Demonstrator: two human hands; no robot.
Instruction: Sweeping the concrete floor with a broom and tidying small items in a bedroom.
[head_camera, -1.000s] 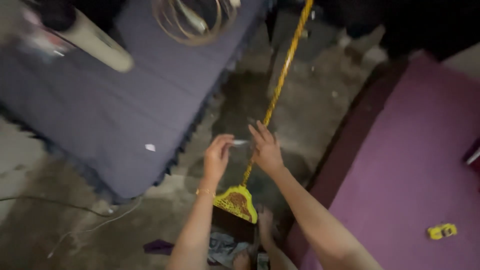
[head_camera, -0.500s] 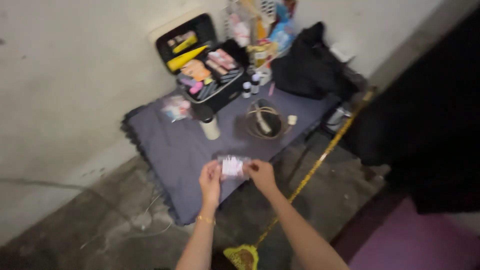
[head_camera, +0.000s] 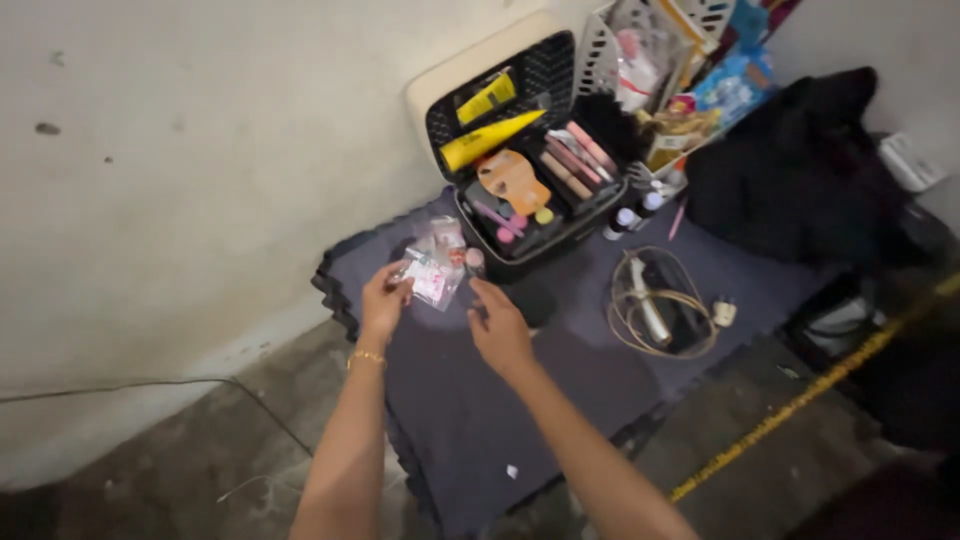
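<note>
My left hand (head_camera: 384, 298) pinches a small clear plastic packet (head_camera: 432, 274) with pink and white contents, held over the back left part of a dark foam floor mat (head_camera: 470, 420). My right hand (head_camera: 498, 328) hovers just right of the packet with fingers spread and nothing in it. Just behind the hands stands an open black cosmetics case (head_camera: 525, 170) with yellow tubes in its lid and pink sticks and small pots in its tray.
A coiled beige cable with a curling iron (head_camera: 655, 305) lies on the mat to the right. A black bag (head_camera: 800, 170) and a white basket of packets (head_camera: 650, 50) stand against the wall. A yellow broom handle (head_camera: 800, 400) crosses the concrete floor at right.
The view swung up from the floor and broom to the mat and case. My hands moved toward the case; the right hand let go of the packet, which the left now holds alone.
</note>
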